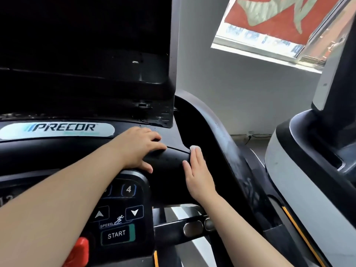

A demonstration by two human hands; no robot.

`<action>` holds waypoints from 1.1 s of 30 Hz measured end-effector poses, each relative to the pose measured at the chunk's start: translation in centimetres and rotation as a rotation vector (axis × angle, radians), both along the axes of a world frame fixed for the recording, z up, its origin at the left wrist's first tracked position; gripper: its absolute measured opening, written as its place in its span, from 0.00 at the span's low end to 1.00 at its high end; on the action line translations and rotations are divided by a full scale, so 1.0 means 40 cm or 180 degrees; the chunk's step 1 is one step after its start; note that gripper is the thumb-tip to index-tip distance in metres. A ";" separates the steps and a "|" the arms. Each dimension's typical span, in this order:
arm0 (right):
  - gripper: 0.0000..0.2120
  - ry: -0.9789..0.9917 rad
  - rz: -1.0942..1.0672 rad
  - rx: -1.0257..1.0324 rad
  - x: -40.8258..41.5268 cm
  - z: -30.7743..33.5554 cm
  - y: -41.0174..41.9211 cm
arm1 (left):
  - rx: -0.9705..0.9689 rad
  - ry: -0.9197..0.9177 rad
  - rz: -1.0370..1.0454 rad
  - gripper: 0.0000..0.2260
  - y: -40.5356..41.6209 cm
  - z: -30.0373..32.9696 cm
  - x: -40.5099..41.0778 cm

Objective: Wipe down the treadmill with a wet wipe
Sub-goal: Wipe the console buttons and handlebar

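Treadmill: large black plastic treadmill console (169,170) with a dark screen above and a silver "PRECOR" badge (57,129).
Control pad: black button panel (123,214) showing "4", arrow keys, "SPEED" and "START".
Left hand: left hand (140,147) lies palm down on the console's rounded edge, fingers spread and curled over it, holding nothing.
Right hand: right hand (198,174) pressed flat, fingers straight and together, on the console's right curve.
Wipe: small white wet wipe (195,148) pinned under the right fingertips, only its end showing.
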State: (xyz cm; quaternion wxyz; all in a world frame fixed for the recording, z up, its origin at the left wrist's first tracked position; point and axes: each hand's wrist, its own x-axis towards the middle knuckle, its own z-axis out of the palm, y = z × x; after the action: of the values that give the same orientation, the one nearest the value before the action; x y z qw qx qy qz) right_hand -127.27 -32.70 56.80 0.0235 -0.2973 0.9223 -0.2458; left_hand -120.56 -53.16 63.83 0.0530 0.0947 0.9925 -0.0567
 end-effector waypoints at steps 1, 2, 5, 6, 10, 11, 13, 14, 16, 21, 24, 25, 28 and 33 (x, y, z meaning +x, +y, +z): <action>0.26 0.0065 0.0113 0.0142 0.006 -0.005 0.025 | -0.0009 0.0006 -0.0004 0.32 0.000 -0.001 0.000; 0.28 0.0093 0.0132 0.0298 0.003 -0.015 0.057 | -0.0006 0.0016 -0.0011 0.32 0.000 -0.002 0.000; 0.27 -0.0310 -0.0236 0.0343 -0.032 -0.024 0.106 | 0.0047 0.0068 -0.0018 0.32 -0.003 -0.002 0.000; 0.26 -0.0471 -0.0324 0.0161 -0.038 -0.021 0.094 | 0.0064 0.0079 -0.0012 0.32 -0.003 -0.002 0.000; 0.24 -0.0353 -0.0120 -0.0361 -0.007 -0.008 -0.001 | 0.0061 0.0087 0.0018 0.32 -0.004 -0.004 -0.001; 0.25 -0.0345 -0.0049 -0.0362 0.004 -0.005 -0.006 | 0.0069 0.0075 0.0024 0.32 -0.004 -0.004 -0.001; 0.27 -0.0193 0.0119 -0.0090 0.006 -0.009 0.025 | 0.0074 0.0076 0.0019 0.32 -0.004 -0.004 -0.001; 0.27 -0.0091 0.0168 0.0138 -0.002 -0.014 0.054 | 0.0069 0.0089 0.0014 0.32 -0.004 -0.005 -0.001; 0.28 -0.0122 0.0094 0.0452 -0.015 -0.019 0.109 | 0.0085 0.0099 0.0015 0.32 -0.005 -0.005 -0.001; 0.24 -0.0457 0.0137 -0.0116 0.038 0.006 0.095 | 0.0111 0.0123 0.0009 0.32 -0.008 -0.011 -0.004; 0.24 -0.0137 0.0543 -0.0220 0.055 0.029 0.004 | 0.0111 0.0123 0.0026 0.33 -0.006 -0.011 -0.004; 0.25 -0.0121 0.0634 -0.0212 0.055 0.037 -0.018 | 0.0153 0.0136 0.0037 0.34 -0.006 -0.011 -0.004; 0.26 0.0002 0.0958 0.0114 0.046 0.040 -0.023 | 0.0376 0.0181 0.0134 0.35 -0.005 -0.011 -0.002; 0.26 0.0104 0.1073 0.0502 0.000 0.062 -0.024 | 0.0341 0.0213 0.0279 0.38 -0.009 -0.009 0.004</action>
State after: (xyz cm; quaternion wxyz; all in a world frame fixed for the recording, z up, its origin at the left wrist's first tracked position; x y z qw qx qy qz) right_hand -127.27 -33.68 59.28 0.0726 -0.4488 0.8761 -0.1605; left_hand -120.42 -53.53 63.48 0.0170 0.0520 0.9985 -0.0042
